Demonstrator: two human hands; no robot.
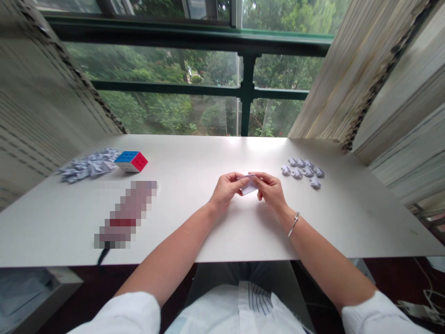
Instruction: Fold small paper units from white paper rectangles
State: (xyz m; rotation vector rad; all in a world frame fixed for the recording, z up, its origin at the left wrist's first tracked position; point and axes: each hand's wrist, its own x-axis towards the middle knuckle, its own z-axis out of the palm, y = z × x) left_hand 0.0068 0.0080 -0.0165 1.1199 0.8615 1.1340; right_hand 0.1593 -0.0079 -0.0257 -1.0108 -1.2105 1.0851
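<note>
Between my two hands is a small piece of folded white paper [249, 186], held just above the white table. My left hand [227, 188] pinches its left side, with thumb and fingers closed on it. On the other side my right hand [269, 188] grips the upper right edge between thumb and forefinger. A bracelet circles the right wrist. To the right of my hands lie several small folded paper pieces [308, 171] in a loose group. Fingers cover part of the held sheet, so its full fold cannot be made out.
A heap of folded paper pieces [88, 165] lies at the table's back left, beside a puzzle cube [132, 161]. Nearer is a pixelated long object [127, 215] with a black strap. The white table [174, 236] ends at a window with green bars [247, 93] and curtains.
</note>
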